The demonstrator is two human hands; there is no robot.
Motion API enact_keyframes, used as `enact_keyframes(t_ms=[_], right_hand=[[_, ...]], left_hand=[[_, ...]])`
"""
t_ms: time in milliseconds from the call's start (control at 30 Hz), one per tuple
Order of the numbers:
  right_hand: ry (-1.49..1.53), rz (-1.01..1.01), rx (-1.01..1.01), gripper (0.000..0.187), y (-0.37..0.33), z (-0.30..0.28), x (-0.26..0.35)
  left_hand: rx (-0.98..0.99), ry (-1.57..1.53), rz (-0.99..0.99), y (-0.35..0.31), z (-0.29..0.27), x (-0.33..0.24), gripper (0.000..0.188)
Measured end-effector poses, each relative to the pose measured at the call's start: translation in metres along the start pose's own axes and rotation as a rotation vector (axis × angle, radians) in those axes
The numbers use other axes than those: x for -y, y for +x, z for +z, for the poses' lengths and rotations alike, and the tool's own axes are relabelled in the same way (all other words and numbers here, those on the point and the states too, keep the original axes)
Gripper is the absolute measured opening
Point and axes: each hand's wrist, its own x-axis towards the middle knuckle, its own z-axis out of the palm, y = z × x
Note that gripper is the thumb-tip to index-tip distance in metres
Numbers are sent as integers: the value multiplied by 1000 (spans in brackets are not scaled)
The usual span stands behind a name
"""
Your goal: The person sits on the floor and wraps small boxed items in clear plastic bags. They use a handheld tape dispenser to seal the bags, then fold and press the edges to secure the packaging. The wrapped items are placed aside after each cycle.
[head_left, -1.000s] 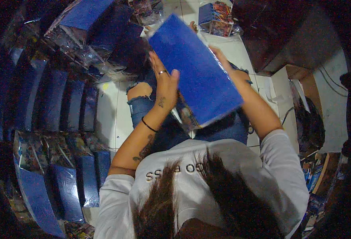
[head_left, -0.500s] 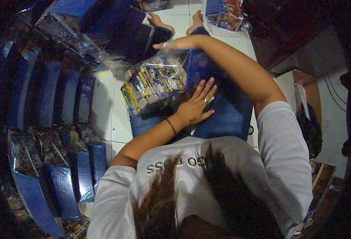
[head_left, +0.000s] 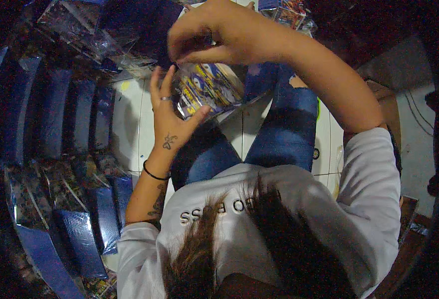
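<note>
A box in clear plastic film (head_left: 209, 87), with a yellow, blue and white printed face, sits tilted over my lap. My left hand (head_left: 172, 117) grips its left end, the thumb along the near edge and the fingers up by the far left corner. Over the box's far side arches my right hand (head_left: 212, 35), its fingers bent down and pinched together close to my left fingertips. Whatever lies in that pinch, perhaps film, is too small and blurred to make out. My right hand and forearm hide the far part of the box.
Blue boxes (head_left: 60, 107) stand in a row on the left, with several film-wrapped ones (head_left: 82, 239) nearer me. More wrapped boxes (head_left: 72, 25) lie at the far left. A colourful wrapped pack (head_left: 284, 12) sits beyond my legs. White floor tiles (head_left: 127, 122) show between.
My left hand has gone from lying flat at the box's near right side to gripping its left end. My right hand has come up and closed its fingers. The box has shifted slightly right.
</note>
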Motion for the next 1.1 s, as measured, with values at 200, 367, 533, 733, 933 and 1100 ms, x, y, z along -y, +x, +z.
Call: enact_keyframes(t_ms=[200, 367, 533, 733, 933, 1100], right_hand=[[-40, -216, -314, 48, -22, -1, -3], [-43, 6, 4, 27, -29, 1, -16], [-85, -165, -52, 18, -23, -9, -6], [53, -293, -121, 15, -14, -9, -1], [81, -180, -79, 15, -15, -6, -2], [91, -235, -92, 16, -12, -6, 2]], left_hand=[[-141, -47, 81, 24, -17, -10, 7], [-261, 72, 188, 19, -32, -11, 15], [-42, 242, 98, 12, -19, -17, 27], [-165, 98, -45, 6, -7, -18, 25], [-138, -59, -61, 1, -5, -9, 15], [-216, -166, 11, -10, -25, -3, 11]])
